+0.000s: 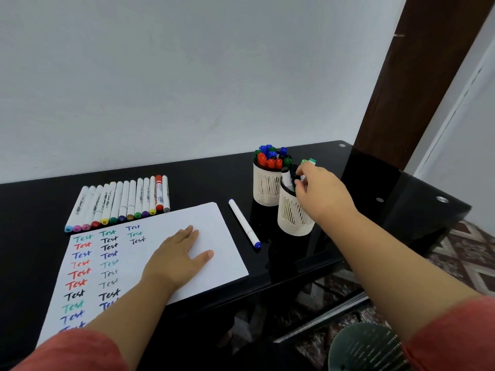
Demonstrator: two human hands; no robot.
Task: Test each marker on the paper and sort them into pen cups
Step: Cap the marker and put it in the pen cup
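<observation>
The left hand (178, 257) lay flat with fingers spread, pinning the paper (187, 236) to the black surface (40, 199). Beyond it the right hand (318, 194) had its fingers pinched on a green-capped marker (309, 162) over the near cup (290, 218) (a light one). A careless push could have tipped it into the far cup (265, 187).

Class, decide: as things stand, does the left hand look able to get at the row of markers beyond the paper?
Probably yes. The left hand lies flat and empty on the paper, and nothing stands between it and the row of markers past the paper's far edge.
</observation>
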